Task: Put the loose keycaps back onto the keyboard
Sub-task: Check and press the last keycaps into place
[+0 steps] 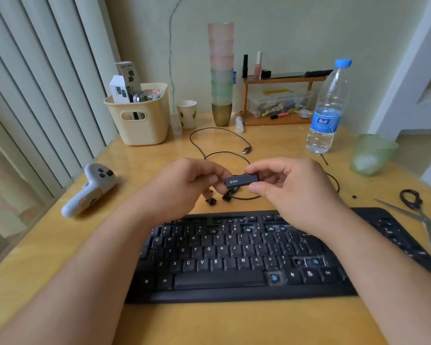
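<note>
head view: both hands pinching long shift keycap [240, 181], left hand [184, 185] and right hand [291, 188]. best lined up flat over wide empty slot [313, 262] on keyboard [234, 257], then pressed evenly.

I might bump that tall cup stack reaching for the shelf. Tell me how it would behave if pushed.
The cup stack is probably apt to tip: it stands tall on one narrow base cup. It likely weighs little, since the cups look like thin translucent plastic. If it topples, the cups may separate and roll across the table.
</note>
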`<state>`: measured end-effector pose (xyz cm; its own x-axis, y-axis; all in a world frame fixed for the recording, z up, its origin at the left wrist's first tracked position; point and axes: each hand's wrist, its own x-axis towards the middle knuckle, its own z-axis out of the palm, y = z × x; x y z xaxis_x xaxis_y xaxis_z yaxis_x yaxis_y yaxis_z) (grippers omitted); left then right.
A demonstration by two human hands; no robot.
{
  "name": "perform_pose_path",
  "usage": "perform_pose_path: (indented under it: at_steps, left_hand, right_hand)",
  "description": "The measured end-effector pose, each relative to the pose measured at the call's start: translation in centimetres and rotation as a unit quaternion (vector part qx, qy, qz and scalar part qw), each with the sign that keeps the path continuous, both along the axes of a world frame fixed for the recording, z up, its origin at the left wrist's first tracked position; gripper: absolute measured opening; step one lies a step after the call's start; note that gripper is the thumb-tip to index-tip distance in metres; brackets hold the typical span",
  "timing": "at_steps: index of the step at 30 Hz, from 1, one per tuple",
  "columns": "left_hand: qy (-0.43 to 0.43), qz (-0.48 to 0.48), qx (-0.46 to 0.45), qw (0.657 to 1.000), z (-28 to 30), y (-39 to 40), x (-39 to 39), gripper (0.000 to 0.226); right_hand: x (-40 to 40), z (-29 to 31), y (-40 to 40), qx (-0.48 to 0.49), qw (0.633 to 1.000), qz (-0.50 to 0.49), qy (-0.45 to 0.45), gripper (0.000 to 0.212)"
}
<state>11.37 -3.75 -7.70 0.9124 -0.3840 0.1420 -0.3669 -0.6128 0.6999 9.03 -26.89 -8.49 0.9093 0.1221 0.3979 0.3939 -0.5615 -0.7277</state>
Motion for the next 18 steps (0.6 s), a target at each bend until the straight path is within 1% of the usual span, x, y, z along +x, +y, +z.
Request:
perform_pose_path:
  at_steps: [5,8,11,15,18]
  left_hand:
    - [0.000,0.002,-0.034,0.999,0.19,0.12,-0.13,0.032]
    - [0.008,-0.007,-0.065,0.998,0.29,0.04,-0.34,0.023]
    - [0.007,-0.023,-0.089,0.996,0.24,-0.05,-0.40,0.016]
    - [0.004,-0.028,-0.085,0.996,0.34,-0.36,-0.74,0.012]
    - [0.014,-0.012,-0.082,0.996,0.29,-0.56,-0.76,0.013]
  right_hand:
    - [0.03,0.08,0.00,0.001,1.000,0.003,-0.001,0.038]
    - [0.18,-0.08,-0.05,0.007,1.000,0.007,-0.003,0.039]
    - [0.32,-0.19,-0.04,0.016,1.000,0.008,-0.004,0.035]
    - [0.32,-0.25,-0.16,0.009,1.000,0.008,-0.009,0.033]
    - [0.17,-0.34,-0.28,-0.029,0.999,0.007,-0.024,0.028]
